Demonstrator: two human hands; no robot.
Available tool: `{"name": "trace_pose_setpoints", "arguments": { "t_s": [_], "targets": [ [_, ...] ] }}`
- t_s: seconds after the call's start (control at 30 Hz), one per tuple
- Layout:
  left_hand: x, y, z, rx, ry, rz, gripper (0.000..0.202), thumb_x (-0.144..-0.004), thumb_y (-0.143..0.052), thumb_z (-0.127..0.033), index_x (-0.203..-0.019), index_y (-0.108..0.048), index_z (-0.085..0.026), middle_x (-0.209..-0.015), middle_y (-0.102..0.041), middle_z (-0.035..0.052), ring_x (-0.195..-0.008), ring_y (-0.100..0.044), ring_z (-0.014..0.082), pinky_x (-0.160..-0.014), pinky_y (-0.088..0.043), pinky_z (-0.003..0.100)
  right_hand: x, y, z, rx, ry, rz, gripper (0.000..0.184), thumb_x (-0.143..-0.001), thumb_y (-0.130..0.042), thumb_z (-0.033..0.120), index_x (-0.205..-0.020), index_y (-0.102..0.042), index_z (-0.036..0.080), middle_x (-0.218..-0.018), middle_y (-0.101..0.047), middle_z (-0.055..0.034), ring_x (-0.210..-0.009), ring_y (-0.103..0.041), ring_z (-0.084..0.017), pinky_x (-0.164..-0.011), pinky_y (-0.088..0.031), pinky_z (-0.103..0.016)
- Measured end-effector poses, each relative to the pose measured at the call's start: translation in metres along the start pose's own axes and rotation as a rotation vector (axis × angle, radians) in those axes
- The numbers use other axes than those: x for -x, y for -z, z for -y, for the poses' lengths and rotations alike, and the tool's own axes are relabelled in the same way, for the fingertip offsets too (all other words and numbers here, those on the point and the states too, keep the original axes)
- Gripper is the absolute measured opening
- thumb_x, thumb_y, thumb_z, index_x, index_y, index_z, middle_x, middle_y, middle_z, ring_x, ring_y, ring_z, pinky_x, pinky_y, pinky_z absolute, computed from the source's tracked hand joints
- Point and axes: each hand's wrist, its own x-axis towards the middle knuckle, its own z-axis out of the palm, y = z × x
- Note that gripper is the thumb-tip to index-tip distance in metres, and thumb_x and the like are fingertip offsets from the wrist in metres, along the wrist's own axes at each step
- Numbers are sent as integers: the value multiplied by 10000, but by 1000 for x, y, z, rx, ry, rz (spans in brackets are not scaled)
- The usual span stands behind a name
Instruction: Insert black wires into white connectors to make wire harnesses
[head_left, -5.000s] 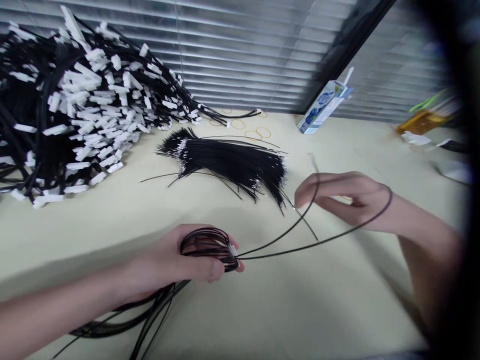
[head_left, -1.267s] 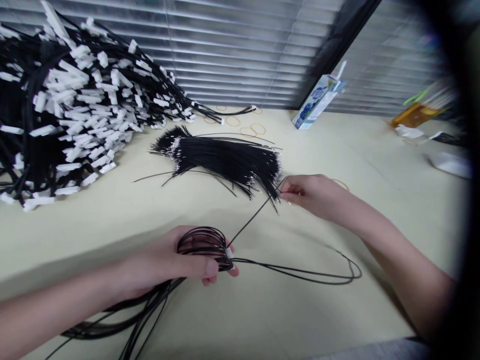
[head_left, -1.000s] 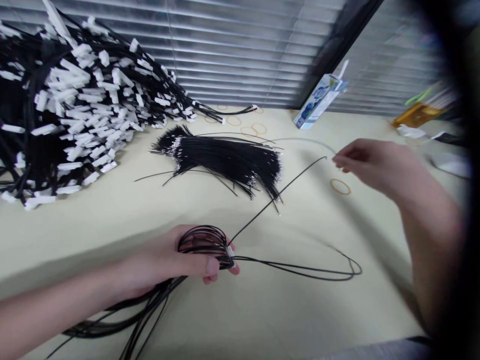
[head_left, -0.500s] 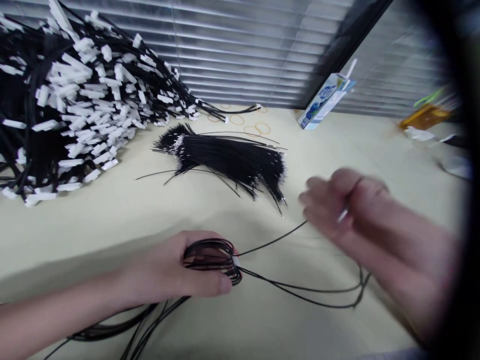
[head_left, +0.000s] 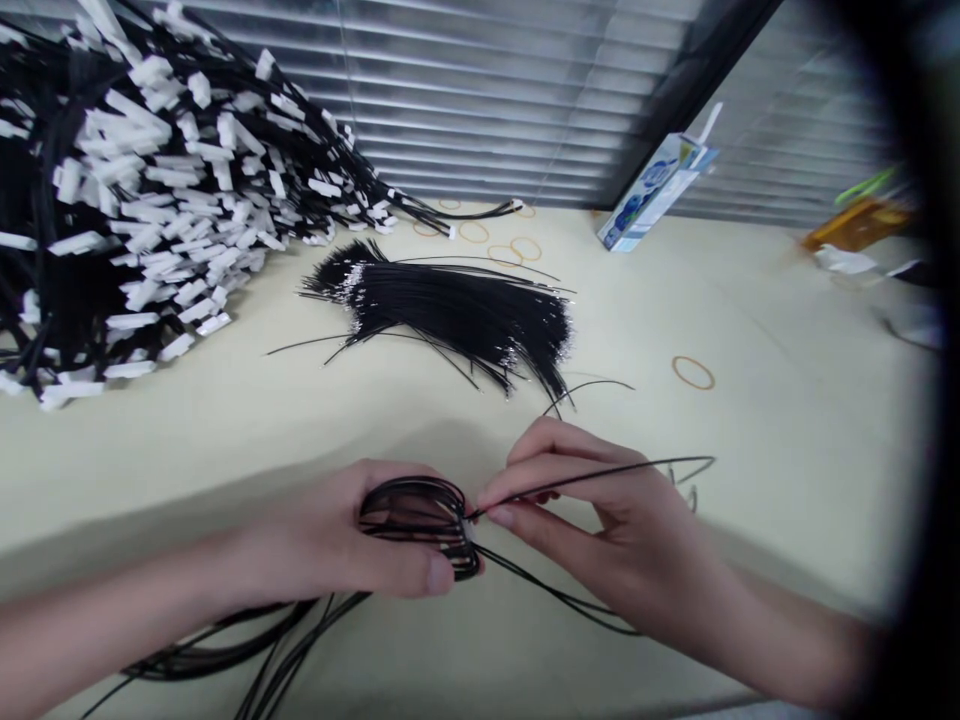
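My left hand (head_left: pixel 330 535) is closed around a coil of thin black wires (head_left: pixel 416 510) near the table's front edge; the wires trail down and left off the table. My right hand (head_left: pixel 592 520) has come up against the coil and pinches a single black wire (head_left: pixel 600 472) right at the coil's small white connector. That wire loops out to the right over my fingers. A loose bundle of short black wires (head_left: pixel 457 315) lies just beyond both hands.
A big heap of black cables with white connectors (head_left: pixel 127 190) fills the back left. Rubber bands (head_left: pixel 694 372) lie scattered on the cream table (head_left: pixel 750 420). A small blue and white carton (head_left: pixel 656 190) leans by the blinds; blurred items sit far right.
My right hand pulled one wire from the bundle, swung it up and right, then brought its end back to the coil. My left hand has stayed put on the coil.
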Motion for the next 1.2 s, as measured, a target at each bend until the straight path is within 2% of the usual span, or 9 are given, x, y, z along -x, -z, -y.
{"name": "trace_pose_setpoints", "arguments": {
  "t_s": [0.27, 0.37, 0.47, 0.6, 0.73, 0.87, 1.03, 1.2],
  "targets": [
    [-1, 0, 0, 4, -16, 2, 412, -705, -731, -393, -1034, -602, -181, -979, -653, 29, -897, -572, 154, -777, -435, 235, -1, -2, 2, -51, -38, 34, 117, -828, -581, 215, -879, -680, 254, -807, -569, 41, -751, -537, 54, -678, -431, -31],
    [-2, 0, -1, -6, -12, -13, 421, -698, -738, -396, -1032, -601, -179, -962, -650, 22, -878, -566, 139, -760, -429, 217, -1, -2, 1, -28, 22, 24, 115, -821, -584, 185, -880, -673, 227, -812, -572, 29, -757, -539, 40, -681, -437, -50],
    [-2, 0, 0, 6, -16, -16, 420, -695, -743, -394, -1034, -605, -189, -931, -645, 4, -847, -556, 117, -739, -423, 194, 2, -3, -3, 45, 144, 1, 127, -809, -584, 135, -888, -655, 203, -818, -569, 18, -768, -532, 26, -690, -437, -71],
    [-2, -1, 1, 30, -31, 5, 405, -702, -742, -374, -1040, -611, -194, -955, -642, 4, -878, -554, 121, -778, -428, 205, 9, -6, -8, 154, 273, -42, 196, -780, -609, 103, -951, -618, 198, -864, -556, 9, -822, -501, -2, -728, -421, -112],
    [-1, -1, 2, 34, -17, -19, 420, -687, -752, -367, -1038, -611, -186, -970, -634, 15, -894, -553, 138, -795, -430, 224, 11, -6, -8, 285, 330, -62, 165, -808, -582, 122, -957, -601, 192, -843, -548, 9, -802, -455, -26, -713, -381, -161],
    [-1, 1, 2, 5, -33, -6, 398, -710, -729, -364, -1046, -610, -188, -956, -624, 19, -878, -546, 148, -781, -427, 239, 8, -4, -4, 383, 372, 6, 148, -844, -522, 108, -948, -591, 186, -830, -547, 14, -787, -431, -37, -680, -345, -176],
    [-2, 1, 1, -20, -31, -1, 375, -718, -722, -364, -1021, -614, -171, -923, -619, 16, -841, -538, 135, -740, -420, 221, 5, -9, -8, 340, 419, -22, 112, -828, -540, 106, -915, -594, 153, -803, -548, 0, -779, -449, -46, -686, -363, -182],
    [-1, 1, 5, 7, -40, 0, 384, -727, -725, -321, -1054, -600, -164, -961, -630, 34, -872, -555, 146, -789, -433, 259, 6, -16, -9, 288, 424, -66, 79, -818, -577, 145, -889, -605, 121, -790, -571, -16, -771, -474, -46, -719, -411, -180]
  ]
}}
